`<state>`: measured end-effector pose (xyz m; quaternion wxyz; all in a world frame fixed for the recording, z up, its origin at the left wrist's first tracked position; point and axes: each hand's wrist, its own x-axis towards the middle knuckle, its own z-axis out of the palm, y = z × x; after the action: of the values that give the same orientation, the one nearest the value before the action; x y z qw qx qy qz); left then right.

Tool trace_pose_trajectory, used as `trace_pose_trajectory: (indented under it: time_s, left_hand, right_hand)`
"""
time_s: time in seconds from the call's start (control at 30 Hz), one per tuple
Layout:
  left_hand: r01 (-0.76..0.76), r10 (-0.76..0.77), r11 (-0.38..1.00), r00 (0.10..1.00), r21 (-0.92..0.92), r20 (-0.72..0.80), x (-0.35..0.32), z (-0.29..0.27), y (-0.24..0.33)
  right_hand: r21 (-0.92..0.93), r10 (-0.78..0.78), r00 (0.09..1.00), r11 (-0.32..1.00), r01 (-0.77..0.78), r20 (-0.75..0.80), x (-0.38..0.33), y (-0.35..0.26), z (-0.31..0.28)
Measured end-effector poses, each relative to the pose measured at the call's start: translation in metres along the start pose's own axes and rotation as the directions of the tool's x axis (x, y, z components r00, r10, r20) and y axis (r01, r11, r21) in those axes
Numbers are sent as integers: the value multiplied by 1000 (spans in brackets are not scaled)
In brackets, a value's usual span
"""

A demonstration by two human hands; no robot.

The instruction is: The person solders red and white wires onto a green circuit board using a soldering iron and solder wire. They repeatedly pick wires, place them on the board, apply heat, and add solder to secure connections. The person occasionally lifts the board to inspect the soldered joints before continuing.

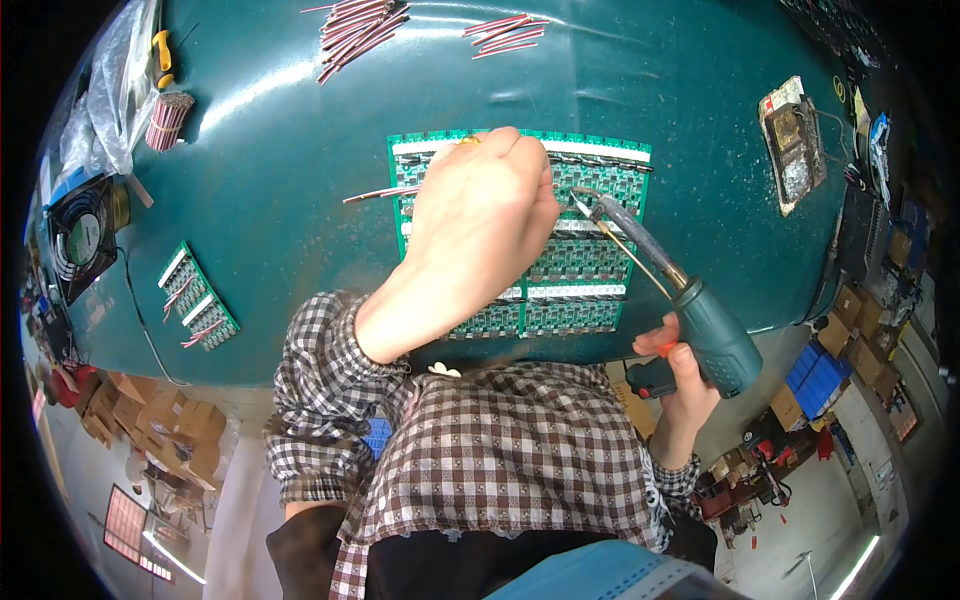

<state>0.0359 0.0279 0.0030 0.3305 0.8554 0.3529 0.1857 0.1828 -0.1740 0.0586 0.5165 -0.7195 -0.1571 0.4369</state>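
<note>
The left hand [480, 215] pinches a wire [375, 194] onto the circuit board panel [590, 260]; the right hand [685, 375] grips the soldering gun [690, 310], whose hot tip could burn nearby fingers.

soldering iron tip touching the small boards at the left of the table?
No. The soldering iron in the right hand points at the big green circuit board panel under the left hand.

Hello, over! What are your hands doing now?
Left hand fisted on green circuit board panel, pinching thin wires. Right hand grips soldering gun, tip at board. Nothing blocking.
</note>
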Motion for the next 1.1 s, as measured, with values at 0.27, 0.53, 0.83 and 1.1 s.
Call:
trace_pose_trajectory:
  time_s: [0.27, 0.53, 0.83, 1.1]
  left_hand:
    - [14, -15, 1000, 999, -12, -29, 0, 0, 0]
    - [8, -7, 1000, 999, 25, -43, 0, 3, 1]
    - [8, -8, 1000, 998, -1, -55, -1, 3, -1]
    - [4, -4, 1000, 999, 10, -48, -1, 4, -1]
  right_hand:
    - [17, -34, 999, 999, 34, 26, 0, 5, -2]
    - [-19, -47, 999, 999, 48, 24, -1, 3, 0]
    - [-20, -56, 998, 998, 57, 17, -2, 4, 1]
    - [-14, -69, 997, 997, 69, 25, -2, 6, 0]
